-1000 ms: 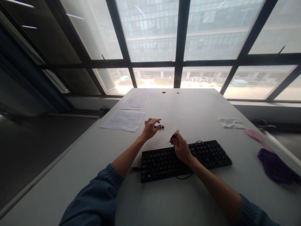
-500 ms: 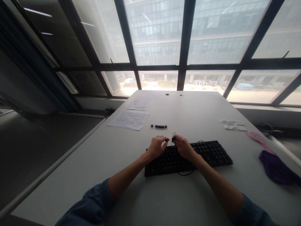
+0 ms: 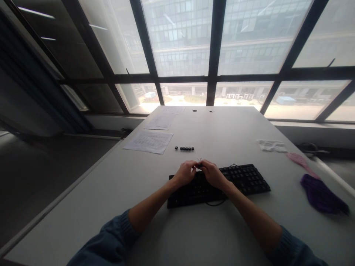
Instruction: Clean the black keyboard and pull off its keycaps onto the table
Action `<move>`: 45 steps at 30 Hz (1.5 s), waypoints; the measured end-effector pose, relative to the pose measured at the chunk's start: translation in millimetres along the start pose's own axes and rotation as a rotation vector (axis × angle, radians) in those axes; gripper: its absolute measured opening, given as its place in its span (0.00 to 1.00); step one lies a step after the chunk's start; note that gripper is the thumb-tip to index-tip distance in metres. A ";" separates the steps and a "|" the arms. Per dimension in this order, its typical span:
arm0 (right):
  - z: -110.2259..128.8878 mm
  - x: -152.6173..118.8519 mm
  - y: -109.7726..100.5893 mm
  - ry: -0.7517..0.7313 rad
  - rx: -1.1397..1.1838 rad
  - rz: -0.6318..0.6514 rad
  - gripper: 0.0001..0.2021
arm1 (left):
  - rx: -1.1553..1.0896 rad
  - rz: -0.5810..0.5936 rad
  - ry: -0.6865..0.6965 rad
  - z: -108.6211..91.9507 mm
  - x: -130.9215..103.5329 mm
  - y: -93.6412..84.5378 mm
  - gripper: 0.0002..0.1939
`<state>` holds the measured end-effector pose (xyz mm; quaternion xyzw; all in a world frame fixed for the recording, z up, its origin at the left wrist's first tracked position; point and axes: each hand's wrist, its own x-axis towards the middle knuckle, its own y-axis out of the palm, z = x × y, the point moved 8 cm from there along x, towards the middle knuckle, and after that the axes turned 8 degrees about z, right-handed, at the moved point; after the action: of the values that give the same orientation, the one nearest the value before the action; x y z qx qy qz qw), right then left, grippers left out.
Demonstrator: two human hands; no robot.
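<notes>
Above the far edge of a black keyboard (image 3: pixel 241 179), my two hands meet at the fingertips. My right hand (image 3: pixel 213 173) grips a small keycap puller (image 3: pixel 199 161), whose thin wire tips stick up. Closed at the fingertips, my left hand (image 3: pixel 186 173) pinches at a small dark piece by the puller; whether that is a keycap or the tool's own body is too small to tell. Both wrists pass over the keyboard and hide part of its keys. Beyond my hands, several loose black keycaps (image 3: pixel 186 148) lie in a row, one a little apart at the left.
Sheets of paper (image 3: pixel 149 141) lie on the white table (image 3: pixel 222 129) at the left. Toward the right edge are a white cloth (image 3: pixel 272 145), a pink strip (image 3: pixel 301 161) and a purple cloth (image 3: pixel 321 194). A cable (image 3: pixel 215 204) loops out from under the keyboard.
My right hand has moved left, bringing the puller to my left hand. My left fingers, apart from it before, now close at the dark piece. The view has shifted slightly.
</notes>
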<state>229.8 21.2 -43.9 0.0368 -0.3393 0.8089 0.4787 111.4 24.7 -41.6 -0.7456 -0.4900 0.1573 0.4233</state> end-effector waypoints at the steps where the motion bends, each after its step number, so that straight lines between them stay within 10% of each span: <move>1: 1.1 -1.3 0.4 -0.012 -0.001 -0.001 0.08 | -0.015 0.016 0.014 -1.7 -0.4 0.4 0.12; 27: -17.5 -13.0 -22.8 0.189 0.061 -0.319 0.05 | 0.061 -0.068 0.214 -25.9 -10.0 11.3 0.08; 45: -19.8 -10.4 -22.1 0.157 0.025 -0.278 0.03 | 0.116 -0.052 0.208 -28.2 -12.7 15.2 0.14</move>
<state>258.3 31.9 -51.7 0.0257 -0.2825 0.7395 0.6105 132.9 -2.2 -39.1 -0.7192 -0.4524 0.0962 0.5185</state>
